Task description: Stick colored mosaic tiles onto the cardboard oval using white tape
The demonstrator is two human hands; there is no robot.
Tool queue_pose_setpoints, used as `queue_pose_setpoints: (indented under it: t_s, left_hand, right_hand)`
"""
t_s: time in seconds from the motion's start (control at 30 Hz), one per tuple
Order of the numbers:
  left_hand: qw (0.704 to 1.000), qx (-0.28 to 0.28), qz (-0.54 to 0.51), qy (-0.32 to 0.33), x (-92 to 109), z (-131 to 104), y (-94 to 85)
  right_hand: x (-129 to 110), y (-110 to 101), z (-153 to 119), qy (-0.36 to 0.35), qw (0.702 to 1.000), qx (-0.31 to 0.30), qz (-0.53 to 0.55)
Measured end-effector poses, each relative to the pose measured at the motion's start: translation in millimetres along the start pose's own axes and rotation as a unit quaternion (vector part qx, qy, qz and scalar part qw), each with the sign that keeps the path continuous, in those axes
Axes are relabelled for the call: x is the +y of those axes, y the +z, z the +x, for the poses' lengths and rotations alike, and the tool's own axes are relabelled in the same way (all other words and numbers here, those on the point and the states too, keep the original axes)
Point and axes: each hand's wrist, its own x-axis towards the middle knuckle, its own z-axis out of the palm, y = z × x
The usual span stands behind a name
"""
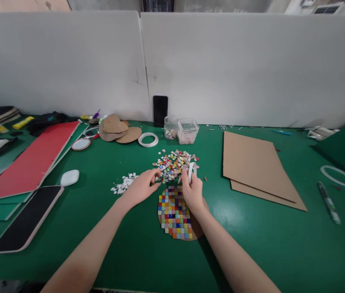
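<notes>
My right hand [194, 191] grips a roll of white tape [192, 169] on edge, above the far right side of a round cardboard disc [197, 228]. Rows of small coloured mosaic tiles [175, 215] cover much of the disc; bare cardboard shows along its right side. My left hand [143, 185] reaches toward a heap of loose mosaic tiles [172, 162], thumb and fingers apart, with nothing visible between them. Beside its wrist lies a small pile of white scraps [123, 184], partly hidden by the hand.
Behind the heap stand a clear cup [171, 128], a clear plastic box [187, 132] and an upright phone [160, 110]. Cardboard sheets [251, 167] lie right. Left are cardboard discs [129, 135], another tape roll [148, 140], red board [35, 158] and a large phone [27, 219].
</notes>
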Motion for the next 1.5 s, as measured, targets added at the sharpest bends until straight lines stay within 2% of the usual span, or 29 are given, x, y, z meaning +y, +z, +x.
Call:
queue_pose_setpoints:
  t_s: [0.17,0.27,0.6,0.77,0.93,1.23,1.3,1.5]
  left_hand:
    - [1.0,0.03,0.011,0.002,1,1,12.4]
    - [0.999,0.047,0.011,-0.012,0,0,16.3]
    - [0.995,0.084,-0.06,-0.012,-1,-5,16.8]
    - [0.994,0.11,-0.025,-0.006,4,-8,15.6]
    - [0.995,0.099,-0.015,0.025,10,-8,16.9]
    - [0.988,0.145,-0.044,-0.001,4,-1,18.6]
    - [0.989,0.146,-0.033,0.008,3,-1,18.1]
    - [0.993,0.096,0.03,0.059,6,1,26.0]
  right_hand:
    - [2,0,0,-0.002,1.0,0.027,0.016]
    - [2,-5,-6,-0.013,1.0,0.015,0.023]
    - [-1,-13,-12,0.0,0.999,0.012,0.051]
    - [-4,-14,-13,-0.006,0.998,0.011,0.057]
    - [-2,-15,-12,-0.002,0.999,0.012,0.051]
    - [-4,-14,-12,0.0,0.999,0.009,0.049]
    - [-4,-15,-12,-0.002,0.999,0.008,0.046]
    - [-6,-16,-11,-0.018,0.999,-0.004,0.036]
